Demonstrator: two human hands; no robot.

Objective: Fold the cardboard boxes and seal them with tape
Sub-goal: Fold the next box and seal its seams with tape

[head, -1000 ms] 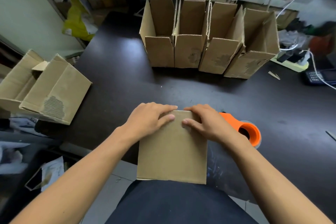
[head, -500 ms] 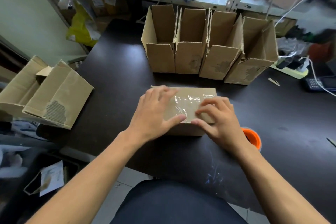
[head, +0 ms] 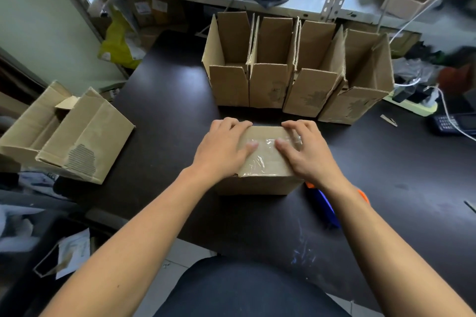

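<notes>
Beyond fingertips [head: 238, 123]: row of open boxes [head: 268, 85] blocks, narrow strip of table [head: 167, 116] between. Left of fingers: bare table to big box [head: 85, 136]. Behind right wrist: tape dispenser [head: 322, 203].

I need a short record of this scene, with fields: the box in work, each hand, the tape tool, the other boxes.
box in work: small cardboard box on the dark table, clear tape across its top
left hand: flat on the top, fingers over the far edge
right hand: flat on the top, on the tape
tape tool: orange dispenser, right of the box, partly behind the right forearm
other boxes: four open boxes in a row behind
</notes>
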